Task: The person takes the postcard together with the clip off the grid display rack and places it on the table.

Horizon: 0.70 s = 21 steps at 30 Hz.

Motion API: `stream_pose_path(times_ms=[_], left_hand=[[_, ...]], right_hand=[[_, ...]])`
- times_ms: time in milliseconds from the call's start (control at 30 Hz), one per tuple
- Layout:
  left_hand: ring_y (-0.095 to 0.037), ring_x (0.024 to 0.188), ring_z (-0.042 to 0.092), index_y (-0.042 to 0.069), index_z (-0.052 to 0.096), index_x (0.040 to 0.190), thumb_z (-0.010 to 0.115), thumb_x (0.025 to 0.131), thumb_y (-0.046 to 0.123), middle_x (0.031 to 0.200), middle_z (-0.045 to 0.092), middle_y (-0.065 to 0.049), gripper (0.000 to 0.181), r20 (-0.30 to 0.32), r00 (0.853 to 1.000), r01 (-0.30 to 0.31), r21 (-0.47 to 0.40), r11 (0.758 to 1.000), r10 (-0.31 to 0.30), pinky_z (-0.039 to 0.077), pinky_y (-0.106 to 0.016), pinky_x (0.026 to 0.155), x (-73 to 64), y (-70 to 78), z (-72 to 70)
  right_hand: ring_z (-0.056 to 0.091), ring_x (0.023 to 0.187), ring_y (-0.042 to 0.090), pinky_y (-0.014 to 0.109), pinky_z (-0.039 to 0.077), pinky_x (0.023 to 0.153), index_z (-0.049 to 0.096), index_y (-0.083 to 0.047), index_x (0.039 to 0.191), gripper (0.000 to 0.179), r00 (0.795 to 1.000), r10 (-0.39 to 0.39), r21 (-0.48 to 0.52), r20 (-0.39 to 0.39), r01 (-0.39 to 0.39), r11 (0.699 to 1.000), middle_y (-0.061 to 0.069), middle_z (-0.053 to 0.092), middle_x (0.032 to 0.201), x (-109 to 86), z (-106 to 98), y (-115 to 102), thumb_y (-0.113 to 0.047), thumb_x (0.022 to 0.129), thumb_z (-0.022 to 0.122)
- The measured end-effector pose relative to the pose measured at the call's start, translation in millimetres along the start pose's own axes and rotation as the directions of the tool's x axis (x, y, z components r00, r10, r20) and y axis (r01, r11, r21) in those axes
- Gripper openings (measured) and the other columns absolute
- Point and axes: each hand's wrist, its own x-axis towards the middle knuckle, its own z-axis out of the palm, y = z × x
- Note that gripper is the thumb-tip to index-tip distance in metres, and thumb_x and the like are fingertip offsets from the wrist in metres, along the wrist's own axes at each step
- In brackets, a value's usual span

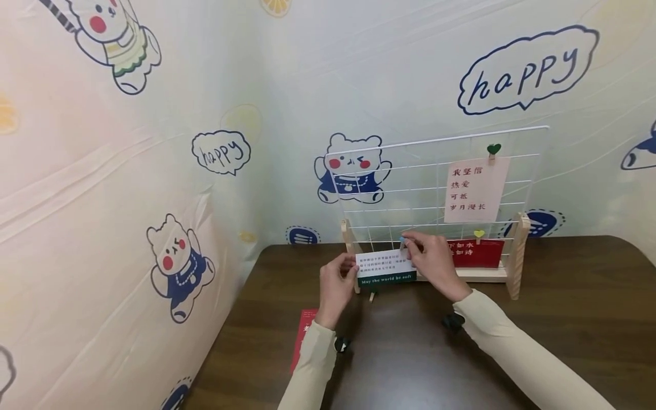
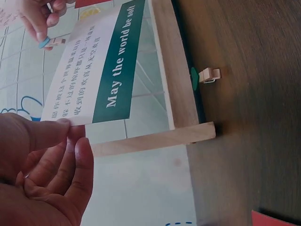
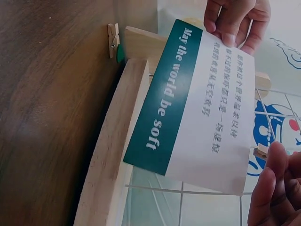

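A white card with a green band, printed "May the world be soft", is held in front of the lower left part of a white wire grid rack. My left hand pinches the card's left edge between thumb and fingers. At its upper right edge, my right hand pinches a small wooden clothespin with a blue top. In the right wrist view the clothespin's tip is by the card's top edge; whether it bites the card, I cannot tell.
A pale card hangs from a green heart clothespin. Below it, a red card hangs from a yellow heart clothespin. On the table lie a green-topped clothespin and another red card, partly under my left forearm.
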Motion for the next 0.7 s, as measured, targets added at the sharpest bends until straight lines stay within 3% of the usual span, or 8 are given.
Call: stream_pose_path(times_ms=[167, 433, 700], left_hand=[[-0.017, 0.087, 0.069, 0.01, 0.077, 0.115, 0.073, 0.097, 0.007, 0.105, 0.078, -0.008, 0.019, 0.03, 0.999, 0.012, 0.016, 1.0, -0.012, 0.06, -0.031, 0.083, -4.6, 0.6, -4.7], [-0.015, 0.086, 0.068, 0.012, 0.076, 0.117, 0.073, 0.097, 0.009, 0.108, 0.078, -0.006, 0.021, 0.054, 0.997, 0.05, 0.013, 0.999, -0.05, 0.059, -0.029, 0.082, -11.1, -3.3, -12.7], [-0.014, 0.083, 0.067, 0.01, 0.077, 0.115, 0.074, 0.096, 0.007, 0.103, 0.078, -0.007, 0.019, 0.07, 0.997, 0.028, 0.023, 0.999, -0.03, 0.056, -0.025, 0.079, -19.7, -7.3, -21.2]], right_hand=[[0.06, 0.055, 0.009, 0.022, 0.042, 0.046, 0.076, 0.003, 0.118, 0.022, 1.0, 0.016, 0.035, 0.018, -0.016, 0.999, 0.014, 0.074, 0.073, -3.3, -2, 3, -0.003, 0.099, 0.065], [0.057, 0.053, 0.008, 0.021, 0.038, 0.043, 0.075, 0.004, 0.118, 0.023, 0.999, 0.025, 0.044, 0.028, -0.027, 0.999, 0.015, 0.074, 0.072, -5.2, -4, 7, -0.004, 0.1, 0.065], [0.054, 0.051, 0.006, 0.022, 0.037, 0.043, 0.076, 0.004, 0.118, 0.023, 0.998, 0.041, 0.039, 0.045, -0.042, 0.998, 0.012, 0.072, 0.07, -8.7, -3, 12, -0.004, 0.1, 0.064]])
